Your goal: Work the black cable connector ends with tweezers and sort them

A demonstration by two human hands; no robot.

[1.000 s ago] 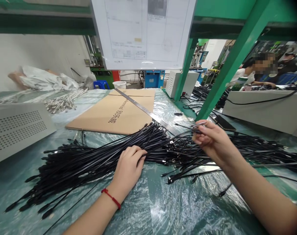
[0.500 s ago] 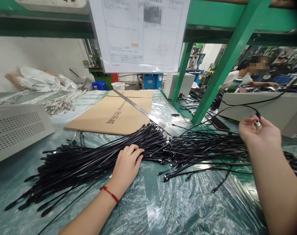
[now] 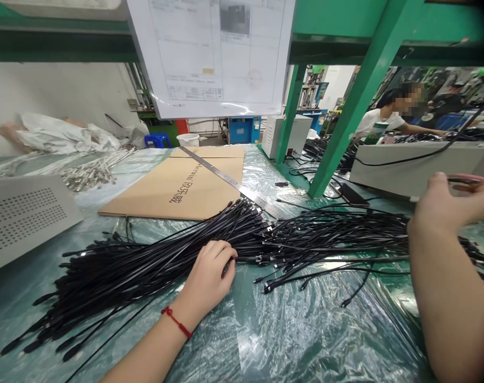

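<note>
A thick bundle of black cables (image 3: 146,260) lies across the table with small connectors at both ends. My left hand (image 3: 212,268), a red cord on its wrist, rests at the bundle's near edge. Its fingers are curled in on the cables. To the right spreads a looser pile of black cables (image 3: 338,234) with silver-tipped plugs. Raised above that pile's right end, my right hand (image 3: 457,199) has its thumb and fingers bent together. A dark strip, seemingly part of a black cable, shows between them; the rest is hidden.
A steel ruler (image 3: 230,181) lies over a flat cardboard sheet (image 3: 178,186) behind the bundle. A grey perforated box (image 3: 30,218) stands left. Green posts (image 3: 345,117) and a hanging printed sheet (image 3: 210,58) rise in front. Another person (image 3: 389,114) sits beyond, at right.
My right hand has moved right, turning away, and the cable that trailed from it over the pile no longer shows there. My left hand stays at the bundle, fingers slightly more curled.
</note>
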